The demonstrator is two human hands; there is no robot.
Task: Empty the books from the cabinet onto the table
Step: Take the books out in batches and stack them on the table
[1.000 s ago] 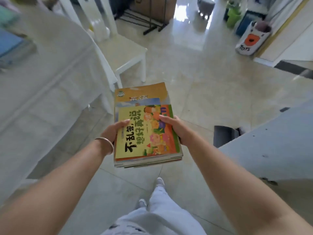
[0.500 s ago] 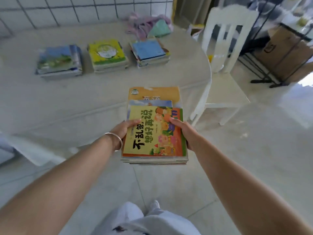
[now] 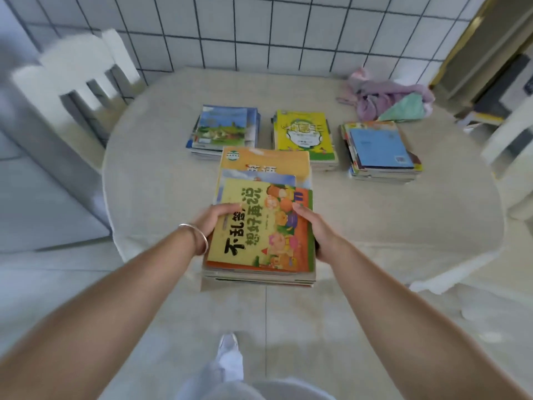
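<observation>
— Where's the load right now?

— The stack of books [image 3: 261,226] is at the centre of the frame, over the near edge of the bench [image 3: 144,168], not set down as far as I can judge. My left hand [image 3: 213,223] grips its left side, thumb curled over the yellow top cover; my right hand [image 3: 315,235] clamps the right side the same way.

— What worries you?

— The books differ in size and are fanned out toward the top of the frame. If I tilt the stack forward, the top covers could slide off. If I put it down too close to the bench edge, it may tip to the floor.

— And beyond it?

— Three piles sit across the upper middle: a blue-green pile [image 3: 225,129], a yellow pile [image 3: 302,137], a blue-topped pile [image 3: 380,148]. Pushing my load too far in would knock into the first two. A crumpled cloth [image 3: 383,96] lies at upper right, well clear.
</observation>
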